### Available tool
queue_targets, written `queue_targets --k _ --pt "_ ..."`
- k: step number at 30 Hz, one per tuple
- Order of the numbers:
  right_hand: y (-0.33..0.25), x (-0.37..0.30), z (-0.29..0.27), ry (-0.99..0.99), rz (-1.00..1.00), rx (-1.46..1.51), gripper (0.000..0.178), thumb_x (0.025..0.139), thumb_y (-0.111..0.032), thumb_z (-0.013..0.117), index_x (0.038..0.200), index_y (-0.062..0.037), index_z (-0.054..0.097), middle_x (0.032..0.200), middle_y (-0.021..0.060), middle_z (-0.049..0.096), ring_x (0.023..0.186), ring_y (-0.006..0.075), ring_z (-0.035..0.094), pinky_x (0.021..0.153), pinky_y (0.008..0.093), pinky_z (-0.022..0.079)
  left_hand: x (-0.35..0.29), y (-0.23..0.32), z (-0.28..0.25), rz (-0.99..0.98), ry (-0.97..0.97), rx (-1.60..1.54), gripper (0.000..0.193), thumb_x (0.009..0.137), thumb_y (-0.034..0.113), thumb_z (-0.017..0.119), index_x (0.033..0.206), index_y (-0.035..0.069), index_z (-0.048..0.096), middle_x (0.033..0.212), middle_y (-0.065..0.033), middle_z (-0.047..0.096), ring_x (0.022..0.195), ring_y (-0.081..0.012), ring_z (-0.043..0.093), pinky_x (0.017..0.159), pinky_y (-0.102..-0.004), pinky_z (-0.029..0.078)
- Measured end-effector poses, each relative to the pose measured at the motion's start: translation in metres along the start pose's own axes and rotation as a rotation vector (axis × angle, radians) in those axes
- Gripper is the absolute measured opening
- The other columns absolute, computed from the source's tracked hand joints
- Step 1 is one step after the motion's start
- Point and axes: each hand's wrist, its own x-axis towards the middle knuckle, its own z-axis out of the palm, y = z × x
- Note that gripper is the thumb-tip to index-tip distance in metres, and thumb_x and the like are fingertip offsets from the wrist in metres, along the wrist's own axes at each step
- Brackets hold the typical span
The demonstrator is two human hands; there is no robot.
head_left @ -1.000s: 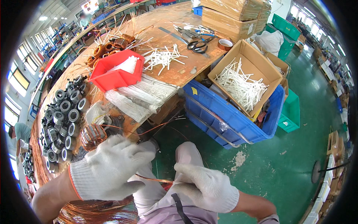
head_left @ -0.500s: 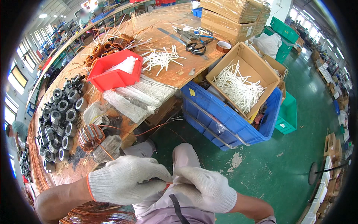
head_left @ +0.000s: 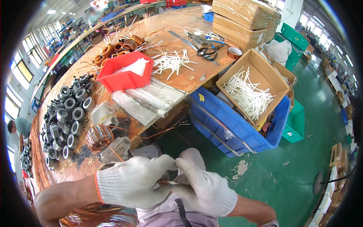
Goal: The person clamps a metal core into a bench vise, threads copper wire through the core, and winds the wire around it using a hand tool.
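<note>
Both hands wear white knit gloves and meet in front of my lap, fingertips touching. My left hand (head_left: pixel 132 182) is closed round a thin copper wire (head_left: pixel 163 182), a short bit of which shows between the gloves. My right hand (head_left: pixel 208 191) is closed at the same spot, pinching a thin white piece (head_left: pixel 174 183) in line with the wire; its fingers hide most of it. A copper-wound ring coil (head_left: pixel 99 138) sits at the bench edge beyond my left hand. One of its wire leads (head_left: pixel 116 153) runs down toward the left glove.
On the bench (head_left: pixel 177 85) are grey-black rings (head_left: pixel 70 103), a red bin (head_left: pixel 126 77), white tubes (head_left: pixel 174 62), finished coils (head_left: pixel 119 45), scissors (head_left: pixel 208 53) and tape (head_left: pixel 234 53). A carton of white tubes (head_left: pixel 249 94) rests on a blue crate (head_left: pixel 230 132) at right. Copper wire (head_left: pixel 98 215) lies lower left.
My hands have shifted slightly and tilted, with thumbs and fingertips now meeting higher. A bit of wire and the white piece show more clearly between them. The whole view has moved a little.
</note>
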Motion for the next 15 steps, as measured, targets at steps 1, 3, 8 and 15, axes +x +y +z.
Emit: queue_targets --k 1,3,8,15 --pt "0.001 0.001 0.001 -0.002 -0.008 0.002 0.060 0.088 -0.011 0.082 0.137 0.0039 0.051 0.100 0.0153 0.076 0.087 0.0285 0.078 0.075 0.0370 0.062 -0.001 -0.001 -0.001 -0.005 0.007 0.003 0.034 0.086 0.013 0.072 0.116 0.000 0.064 0.090 -0.0174 0.073 0.081 -0.0308 0.076 0.069 -0.0388 0.059" --pt "0.003 0.002 0.002 -0.040 0.000 0.078 0.055 0.091 -0.023 0.079 0.134 -0.0023 0.053 0.094 0.0175 0.070 0.081 0.0339 0.072 0.069 0.0406 0.058 -0.004 -0.004 -0.006 -0.018 -0.053 0.011 0.032 0.087 0.017 0.074 0.115 0.003 0.066 0.096 -0.0164 0.073 0.087 -0.0325 0.074 0.076 -0.0403 0.058" --pt "0.004 0.010 0.002 -0.094 -0.110 0.046 0.033 0.093 -0.022 0.076 0.118 -0.0040 0.062 0.087 0.0144 0.068 0.075 0.0333 0.070 0.065 0.0416 0.056 -0.024 -0.028 -0.031 0.193 -0.035 0.365 0.035 0.087 0.030 0.078 0.112 0.007 0.070 0.093 -0.0104 0.071 0.094 -0.0319 0.068 0.089 -0.0402 0.050" --pt "-0.001 0.001 0.018 -0.170 -0.007 0.148 0.017 0.100 -0.019 0.068 0.106 -0.0041 0.066 0.087 0.0150 0.068 0.075 0.0353 0.068 0.064 0.0422 0.054 -0.035 -0.042 -0.021 0.314 -0.066 0.599 0.027 0.091 0.033 0.073 0.108 0.012 0.072 0.088 -0.0083 0.066 0.086 -0.0284 0.067 0.081 -0.0406 0.054"
